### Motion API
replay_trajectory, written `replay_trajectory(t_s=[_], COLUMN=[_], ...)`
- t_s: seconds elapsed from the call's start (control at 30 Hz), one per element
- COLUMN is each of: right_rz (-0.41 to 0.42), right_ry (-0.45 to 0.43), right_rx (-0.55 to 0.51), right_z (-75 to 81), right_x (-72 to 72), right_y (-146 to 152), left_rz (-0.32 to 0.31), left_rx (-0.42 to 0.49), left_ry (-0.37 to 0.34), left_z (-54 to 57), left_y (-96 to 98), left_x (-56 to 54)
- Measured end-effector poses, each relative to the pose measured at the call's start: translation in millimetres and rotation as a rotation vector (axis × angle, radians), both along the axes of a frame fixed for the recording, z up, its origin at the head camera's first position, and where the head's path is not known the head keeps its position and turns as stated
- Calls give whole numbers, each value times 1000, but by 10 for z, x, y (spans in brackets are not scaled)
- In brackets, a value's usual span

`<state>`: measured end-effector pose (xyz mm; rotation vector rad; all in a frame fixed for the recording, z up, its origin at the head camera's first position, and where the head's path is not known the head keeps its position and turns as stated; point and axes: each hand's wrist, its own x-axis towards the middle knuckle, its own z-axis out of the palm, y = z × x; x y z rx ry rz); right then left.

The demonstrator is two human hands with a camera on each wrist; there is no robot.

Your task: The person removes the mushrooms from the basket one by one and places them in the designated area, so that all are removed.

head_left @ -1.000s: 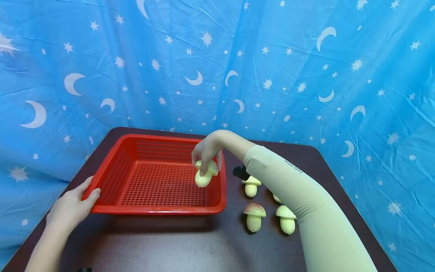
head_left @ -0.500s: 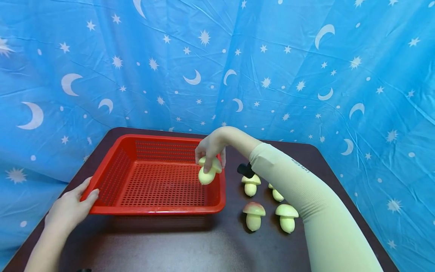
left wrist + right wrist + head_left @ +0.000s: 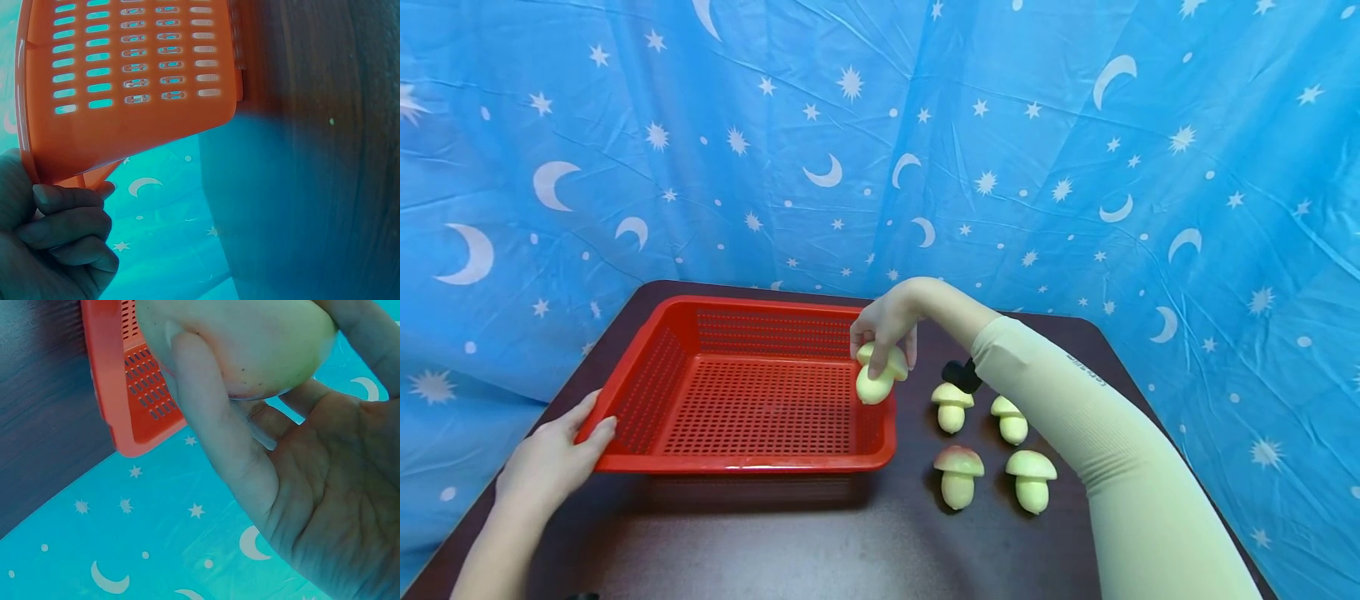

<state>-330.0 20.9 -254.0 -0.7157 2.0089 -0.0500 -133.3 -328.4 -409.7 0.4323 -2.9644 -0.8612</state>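
Observation:
My left hand (image 3: 550, 450) grips the near left corner of a red plastic basket (image 3: 745, 463); in the left wrist view, its fingers curl at the rim beneath the slotted basket wall (image 3: 125, 128). Over the basket's right side, my right hand (image 3: 887, 325) holds a pale yellow toy mushroom (image 3: 874, 387) by its stem and cap, stem pointing down toward me. Close up in the right wrist view, the thumb presses on the mushroom's cap (image 3: 262, 350), which has a faint pink tint. The bottom of the basket shows no mushrooms.
Several toy mushrooms lie right of the basket: a pink-capped one (image 3: 958, 477), a pale one (image 3: 1032, 482), and two farther back, one (image 3: 951, 408) beside another (image 3: 1011, 420). They rest on a dark brown table (image 3: 737, 542). A blue star-and-moon curtain (image 3: 880, 150) hangs behind.
My right hand has moved right with the mushroom, from inside the basket to over its right rim. The forearm uncovers more of the back right mushroom. My left hand keeps its grip on the basket.

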Motion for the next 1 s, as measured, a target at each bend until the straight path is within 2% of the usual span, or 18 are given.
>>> replay_trajectory(t_s=[0.2,0.57,1.0], right_rz=[-14,-43,-67], right_ry=[-14,-27,-25], right_rx=[-9,-2,2], right_z=[-19,-17,10], right_x=[-15,-51,-51], right_y=[101,291,507], left_rz=[0,-9,-12], left_rx=[2,3,5], left_ry=[14,-13,9], left_z=[-12,1,-11], left_y=[-7,-16,-15], left_x=[-5,-21,-18])
